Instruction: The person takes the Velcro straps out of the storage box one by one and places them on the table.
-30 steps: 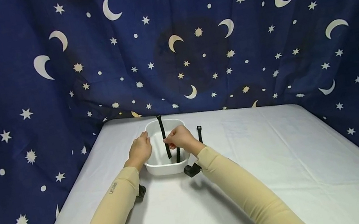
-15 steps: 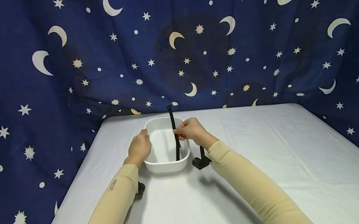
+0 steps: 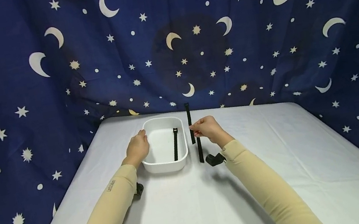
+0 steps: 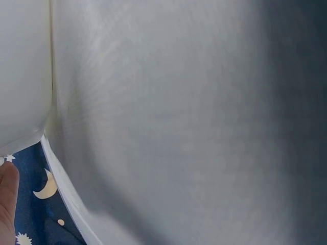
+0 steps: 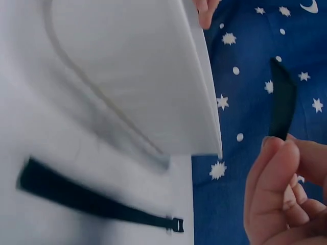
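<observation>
My right hand pinches a black hook-and-loop cable tie between thumb and fingers. It hangs in the air just right of the white plastic basin, its slotted end up. In the right wrist view the free part of this tie sticks up past the fingertips. My left hand grips the basin's left rim; in the left wrist view only a bit of that hand shows. Inside the basin lies a second black cable tie. A third tie lies on the table under my right hand.
The table is covered with a white cloth. Behind it and at both sides hangs a dark blue curtain with moons and stars. A black wrist mount sits below my right wrist, close to the table.
My right hand has moved right with its cable tie, from over the basin past its right rim to above the table. The left hand stays at the left rim.
</observation>
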`<state>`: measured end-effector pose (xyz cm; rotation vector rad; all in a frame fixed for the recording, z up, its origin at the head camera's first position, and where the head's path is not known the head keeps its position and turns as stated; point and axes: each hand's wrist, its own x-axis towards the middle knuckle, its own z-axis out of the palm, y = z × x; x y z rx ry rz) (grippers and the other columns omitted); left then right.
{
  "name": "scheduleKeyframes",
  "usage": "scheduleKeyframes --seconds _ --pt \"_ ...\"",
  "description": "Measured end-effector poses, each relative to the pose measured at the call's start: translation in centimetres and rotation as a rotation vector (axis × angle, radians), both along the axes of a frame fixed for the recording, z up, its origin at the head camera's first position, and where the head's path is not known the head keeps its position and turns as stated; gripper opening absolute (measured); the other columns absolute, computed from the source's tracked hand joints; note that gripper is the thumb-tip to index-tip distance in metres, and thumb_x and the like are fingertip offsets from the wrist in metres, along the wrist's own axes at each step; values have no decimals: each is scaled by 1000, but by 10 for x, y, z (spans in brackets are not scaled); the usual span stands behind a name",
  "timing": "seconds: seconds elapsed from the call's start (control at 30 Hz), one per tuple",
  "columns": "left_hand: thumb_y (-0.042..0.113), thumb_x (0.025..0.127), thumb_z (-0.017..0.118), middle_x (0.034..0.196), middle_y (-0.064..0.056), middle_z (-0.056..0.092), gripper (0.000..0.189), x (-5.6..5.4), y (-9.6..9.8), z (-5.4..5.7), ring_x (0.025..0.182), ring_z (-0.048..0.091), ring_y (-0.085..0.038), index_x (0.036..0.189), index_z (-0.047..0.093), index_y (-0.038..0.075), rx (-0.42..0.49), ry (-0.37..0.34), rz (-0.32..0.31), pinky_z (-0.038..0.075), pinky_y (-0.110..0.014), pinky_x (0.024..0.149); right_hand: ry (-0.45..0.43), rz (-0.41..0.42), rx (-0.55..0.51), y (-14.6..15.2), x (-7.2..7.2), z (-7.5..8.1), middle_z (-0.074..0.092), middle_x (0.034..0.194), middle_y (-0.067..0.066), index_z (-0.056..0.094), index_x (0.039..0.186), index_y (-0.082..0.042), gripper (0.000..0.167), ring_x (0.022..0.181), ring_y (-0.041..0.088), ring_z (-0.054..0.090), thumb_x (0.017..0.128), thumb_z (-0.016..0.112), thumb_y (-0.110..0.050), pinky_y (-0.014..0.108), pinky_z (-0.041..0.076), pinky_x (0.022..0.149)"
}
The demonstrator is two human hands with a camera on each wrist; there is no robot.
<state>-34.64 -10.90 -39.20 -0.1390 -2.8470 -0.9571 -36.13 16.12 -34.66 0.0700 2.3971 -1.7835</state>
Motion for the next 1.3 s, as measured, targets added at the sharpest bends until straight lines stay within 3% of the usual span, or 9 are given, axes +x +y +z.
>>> scheduleKeyframes --seconds 0.3,0.5,0.83,1.07,1.3 --pt "18 109 32 158 -21 37 47 2 0 2 146 38 -38 152 37 -1 -10 -5 -1 34 -50 122 -34 -55 -15 26 -2 -2 65 77 3 64 108 7 21 56 4 60 95 68 -10 15 56 57" --pt "19 109 32 158 -21 38 47 1 0 0 145 39 -39 152 38 -1 -9 -1 -1 35 -51 121 -50 -74 8 36 1 -11 64 77 1 64 111 7 23 58 4 60 96 68 -11 19 59 65" --pt "16 109 33 157 -22 39 47 1 0 1 144 40 -40 151 38 -2 -19 9 -3 36 -52 120 -43 -82 10 47 0 -25 63 73 1 64 106 7 19 56 4 59 96 67 -9 21 60 66" --pt "16 109 33 157 -22 38 47 0 0 1 144 39 -40 152 38 -2 -6 9 -7 35 -51 121 -64 -103 10 54 2 -34 63 69 0 64 103 7 17 54 4 58 96 67 -8 17 58 59" --pt "17 109 34 158 -21 38 47 1 0 -1 146 38 -38 151 39 -2 6 14 -3 33 -50 122 -59 -124 42 59 5 -43 64 76 1 65 105 8 18 57 4 59 95 68 -7 19 59 64"
